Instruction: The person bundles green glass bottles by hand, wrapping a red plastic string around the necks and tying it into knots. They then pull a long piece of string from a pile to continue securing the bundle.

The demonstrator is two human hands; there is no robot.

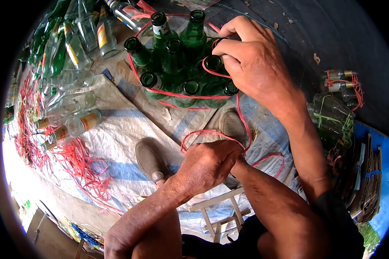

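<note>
Green glass bottles [194, 39] stand upright in a tight cluster on the ground sheet [121, 142], pink string [177, 93] slung around the outside, prob. so the necks brace one another. The R hand [257, 64] reaches in at the cluster's R side, fingers bent and apart, thumb by the neck of a near bottle w/ string looped round it, apparently to steady the loop; whether the tips pinch string, can't tell. The L hand [207, 164], closer to the body, is closed, fingers curled together on string, thumb side hidden, prob. to keep the line b/w the hands under control.

Nearby, the R shoe [231, 121] sits just beside the cluster w/ string running past it, a likely snag; the L shoe [149, 157] is set apart. A slack bend of string lies by the R shin [263, 190]. To the L, clear bottles [80, 123] lie on their sides beside a tangle of string [84, 162], w/ more bottles heaped beyond. To the R, tied bottles [333, 114] lie near a stack of flat sheets [369, 177]; a wooden frame [212, 220] stands below, near the legs
</note>
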